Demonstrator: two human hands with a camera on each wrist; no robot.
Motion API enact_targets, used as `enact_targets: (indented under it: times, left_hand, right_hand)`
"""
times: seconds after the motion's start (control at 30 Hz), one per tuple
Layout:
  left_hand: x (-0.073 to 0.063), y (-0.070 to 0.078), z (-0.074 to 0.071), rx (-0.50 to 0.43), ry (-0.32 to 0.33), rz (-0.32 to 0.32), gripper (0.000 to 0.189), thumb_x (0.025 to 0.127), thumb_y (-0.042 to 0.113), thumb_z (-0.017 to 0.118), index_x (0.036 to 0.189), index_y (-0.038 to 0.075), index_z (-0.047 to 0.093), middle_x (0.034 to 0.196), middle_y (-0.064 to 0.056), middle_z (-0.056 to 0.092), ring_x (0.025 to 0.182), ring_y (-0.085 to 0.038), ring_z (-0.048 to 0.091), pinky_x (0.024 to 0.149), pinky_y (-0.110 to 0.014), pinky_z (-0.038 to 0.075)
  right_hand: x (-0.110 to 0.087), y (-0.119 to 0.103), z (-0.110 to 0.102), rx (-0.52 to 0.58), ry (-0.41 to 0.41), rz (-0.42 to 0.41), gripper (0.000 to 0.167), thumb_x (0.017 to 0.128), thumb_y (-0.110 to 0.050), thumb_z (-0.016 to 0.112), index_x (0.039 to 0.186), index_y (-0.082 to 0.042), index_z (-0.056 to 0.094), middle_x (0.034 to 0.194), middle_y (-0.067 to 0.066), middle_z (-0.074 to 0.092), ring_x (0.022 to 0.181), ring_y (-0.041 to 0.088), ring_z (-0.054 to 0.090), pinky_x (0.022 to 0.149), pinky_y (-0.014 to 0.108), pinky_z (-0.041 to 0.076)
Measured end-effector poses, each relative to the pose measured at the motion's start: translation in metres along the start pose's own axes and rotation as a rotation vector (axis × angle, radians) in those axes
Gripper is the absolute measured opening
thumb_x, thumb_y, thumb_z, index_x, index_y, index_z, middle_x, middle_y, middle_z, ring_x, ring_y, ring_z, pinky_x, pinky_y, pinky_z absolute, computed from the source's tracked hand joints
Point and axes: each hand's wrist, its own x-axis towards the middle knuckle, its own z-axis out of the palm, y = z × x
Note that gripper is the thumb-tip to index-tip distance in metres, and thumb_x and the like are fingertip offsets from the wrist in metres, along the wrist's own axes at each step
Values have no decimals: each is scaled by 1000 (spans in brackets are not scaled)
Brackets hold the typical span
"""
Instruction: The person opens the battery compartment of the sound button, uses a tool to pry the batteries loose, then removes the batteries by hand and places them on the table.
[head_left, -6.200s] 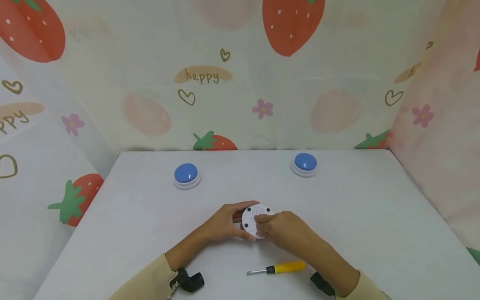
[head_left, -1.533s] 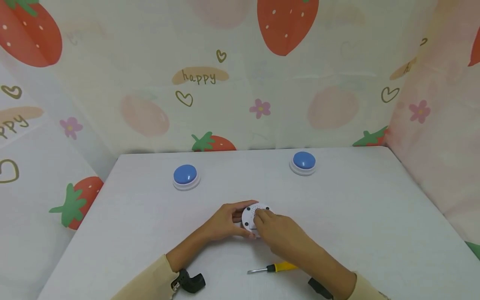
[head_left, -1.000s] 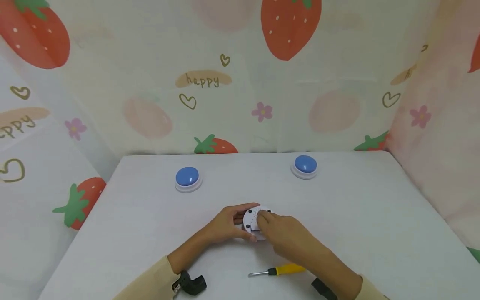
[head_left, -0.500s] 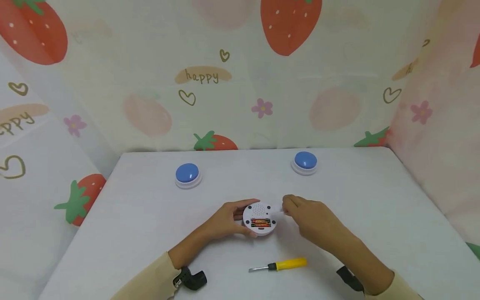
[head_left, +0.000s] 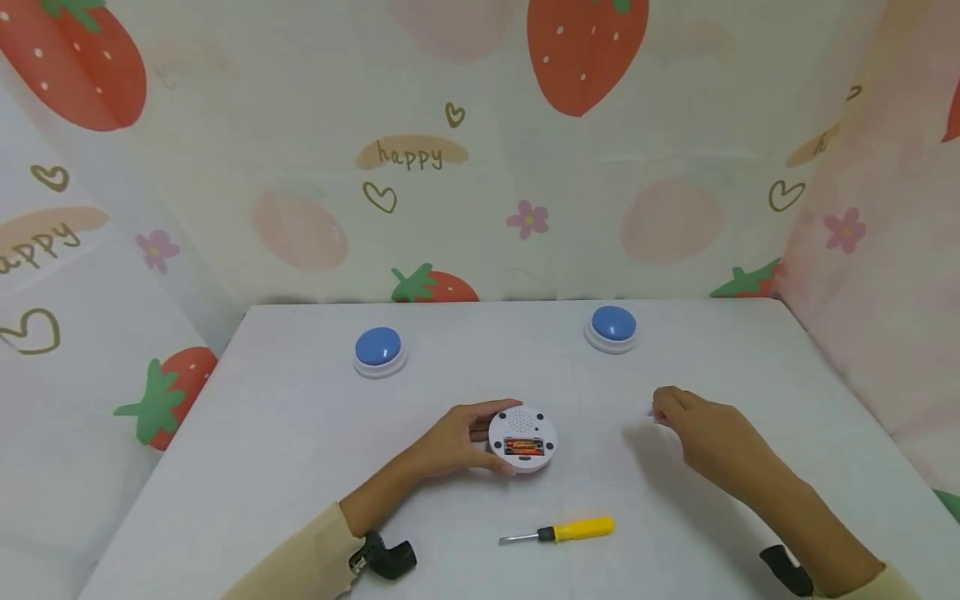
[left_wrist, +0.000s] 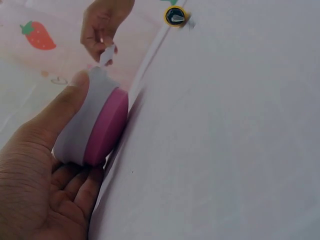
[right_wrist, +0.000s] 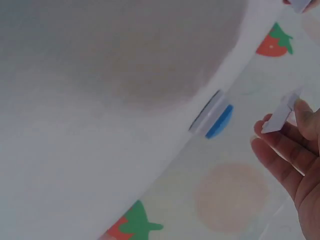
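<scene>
My left hand grips a round white push button by its left side, thumb at the near edge and fingers at the far edge. The button lies upside down, its speaker holes, dark feet and open battery compartment facing up, with batteries inside. In the left wrist view its pink dome shows underneath, close to the table. My right hand is raised above the table to the right. It pinches a small white battery cover between thumb and fingers, mostly hidden in the head view.
A yellow-handled screwdriver lies near me, its tip pointing left. Two blue-domed push buttons stand upright farther back, a left button and a right button. Printed fabric walls enclose the white table.
My right hand has lifted the battery cover off the push button and carried it right, exposing the batteries. My left hand keeps its grip on the button.
</scene>
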Motion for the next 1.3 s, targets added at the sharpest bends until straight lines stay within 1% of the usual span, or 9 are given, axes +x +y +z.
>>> enact_targets:
  times: [0.13, 0.27, 0.43, 0.57, 0.7, 0.8, 0.93, 1.07, 1.3]
  left_hand:
    - [-1, 0, 0, 12, 3, -10, 86, 75, 15, 92, 150, 22, 50, 145, 3, 57, 124, -12, 60, 104, -24, 47]
    - [0, -3, 0, 23, 4, -5, 87, 74, 16, 92, 151, 22, 50, 145, 4, 57, 124, -11, 59, 104, -24, 47]
    - [0, -4, 0, 23, 4, 0, 88, 74, 17, 93, 151, 21, 49, 145, 4, 57, 124, -12, 60, 104, -25, 48]
    - [-1, -3, -1, 20, 5, 1, 87, 75, 17, 92, 151, 22, 50, 145, 3, 57, 124, -12, 60, 104, -25, 48]
    - [-1, -2, -1, 17, 2, -2, 86, 76, 16, 92, 150, 23, 50, 145, 3, 57, 124, -11, 59, 104, -24, 47]
    - [-2, -2, 0, 23, 5, -6, 86, 76, 16, 92, 150, 23, 50, 145, 3, 57, 124, -11, 59, 104, -24, 47]
    - [-3, 0, 0, 28, 7, -22, 86, 75, 16, 92, 150, 23, 50, 144, 4, 57, 124, -11, 59, 104, -24, 47]
    - [-3, 0, 0, 15, 4, -27, 87, 75, 15, 92, 150, 23, 50, 145, 3, 57, 125, -11, 59, 104, -24, 47]
    - [-1, -2, -1, 19, 2, -14, 86, 75, 16, 92, 151, 23, 50, 146, 3, 56, 126, -12, 59, 105, -24, 47]
  right_hand:
    - [-10, 23, 4, -5, 54, -25, 24, 87, -2, 76, 101, -6, 57, 96, 5, 66, 61, 9, 43, 50, 23, 48]
    - [-16, 45, 9, -7, 87, -37, 28, 82, 4, 77, 96, -6, 55, 92, 3, 62, 64, 9, 43, 46, 21, 39]
    - [-20, 67, 16, -16, 87, -42, 33, 76, 10, 79, 90, -6, 54, 88, 0, 57, 69, 10, 44, 46, 20, 35]
    - [-22, 79, 20, -19, 76, -55, 33, 76, 12, 76, 88, -7, 53, 86, 0, 54, 70, 11, 43, 46, 20, 35]
    - [-25, 86, 22, -21, 32, -56, 33, 74, 16, 73, 89, -7, 53, 84, -1, 52, 70, 11, 43, 47, 21, 37]
    - [-26, 89, 24, -21, 10, -65, 34, 74, 16, 73, 90, -7, 54, 83, -2, 52, 69, 11, 43, 47, 22, 38]
    - [-27, 91, 27, -20, 2, -71, 32, 77, 12, 74, 90, -9, 54, 81, -4, 49, 68, 9, 40, 48, 22, 37]
    - [-27, 93, 29, -19, -32, -62, 32, 78, 13, 73, 90, -9, 53, 80, -5, 50, 67, 9, 40, 49, 24, 38]
    - [-26, 94, 30, -44, -51, -64, 31, 79, 9, 77, 88, -10, 54, 79, -4, 52, 67, 10, 42, 51, 26, 41]
